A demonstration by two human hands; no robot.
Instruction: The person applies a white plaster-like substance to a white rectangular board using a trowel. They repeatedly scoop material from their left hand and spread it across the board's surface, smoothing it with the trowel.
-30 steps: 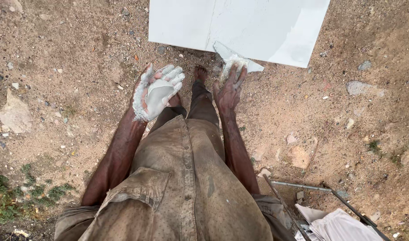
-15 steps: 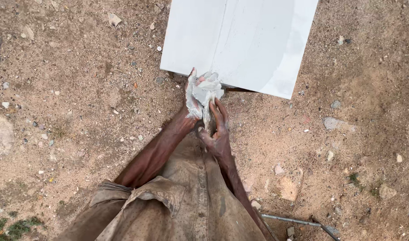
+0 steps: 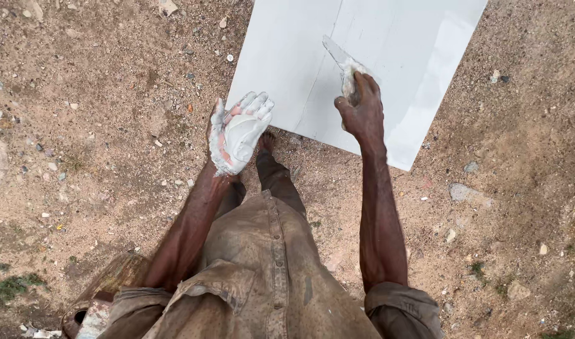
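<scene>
Right hand (image 3: 361, 108) grips a putty knife (image 3: 341, 59) at upper centre, blade flat on the white board (image 3: 287, 69) for spreading. Left hand (image 3: 237, 132) lies open at centre, palm up, apparently holding white putty in reserve.

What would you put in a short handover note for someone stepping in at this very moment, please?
Left hand: open, palm up, loaded with white putty, held over the dirt beside the board.
Right hand: shut on a putty knife, blade lying on the white board.
The board lies flat on the sandy ground, in front of the person's foot.
Done: putty is on the palm and the knife; faint spread lines show on the board.
Left: most of the board looks unworked; how much is coated cannot be told.
</scene>
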